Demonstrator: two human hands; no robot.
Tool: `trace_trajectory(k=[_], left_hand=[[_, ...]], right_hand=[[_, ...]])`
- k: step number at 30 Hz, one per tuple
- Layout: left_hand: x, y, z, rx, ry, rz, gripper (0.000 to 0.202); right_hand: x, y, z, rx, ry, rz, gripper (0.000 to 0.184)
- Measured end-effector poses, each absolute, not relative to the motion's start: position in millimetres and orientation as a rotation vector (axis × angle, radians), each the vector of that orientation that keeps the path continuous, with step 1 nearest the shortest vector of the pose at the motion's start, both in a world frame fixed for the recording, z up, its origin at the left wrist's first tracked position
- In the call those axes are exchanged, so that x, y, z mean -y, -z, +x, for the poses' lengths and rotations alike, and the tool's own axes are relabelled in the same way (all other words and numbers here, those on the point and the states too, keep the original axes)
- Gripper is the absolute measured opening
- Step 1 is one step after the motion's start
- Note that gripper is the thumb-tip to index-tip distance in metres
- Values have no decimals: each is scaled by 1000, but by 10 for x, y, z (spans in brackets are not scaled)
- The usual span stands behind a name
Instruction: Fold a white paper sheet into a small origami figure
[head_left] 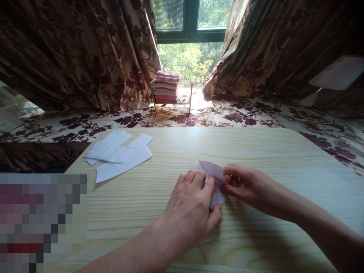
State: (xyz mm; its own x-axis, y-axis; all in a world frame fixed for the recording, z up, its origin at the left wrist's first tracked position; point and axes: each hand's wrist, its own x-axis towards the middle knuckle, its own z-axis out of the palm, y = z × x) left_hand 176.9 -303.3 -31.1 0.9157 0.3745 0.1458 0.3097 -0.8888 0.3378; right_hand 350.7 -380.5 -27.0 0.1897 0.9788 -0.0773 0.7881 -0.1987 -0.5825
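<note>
A small folded piece of white paper [212, 171] lies on the light wooden table [256, 151], partly raised. My left hand [192, 206] presses down on its left part, fingers together and thumb under the lower edge. My right hand [250, 185] pinches the paper's right flap between fingertips and thumb. Much of the paper is hidden under my left hand.
Several loose white paper slips [118, 153] lie at the table's far left. Behind the table is a floral cloth ledge with a small wooden stand holding a stack of red-and-white striped cloths [165, 86], curtains and a window. A blurred patch covers the lower left.
</note>
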Motion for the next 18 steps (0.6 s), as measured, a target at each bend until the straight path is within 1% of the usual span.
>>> trace_trajectory(k=[4, 10, 18], left_hand=[[3028, 304, 1777, -502, -294, 2781, 37], [3030, 303, 1784, -498, -283, 2816, 42], [3032, 296, 1788, -496, -277, 2811, 37]], right_hand=[[3802, 257, 3512, 1636, -653, -2051, 12], [3788, 239, 3517, 1653, -671, -2014, 15], [3800, 208, 3507, 1646, -683, -2034, 16]])
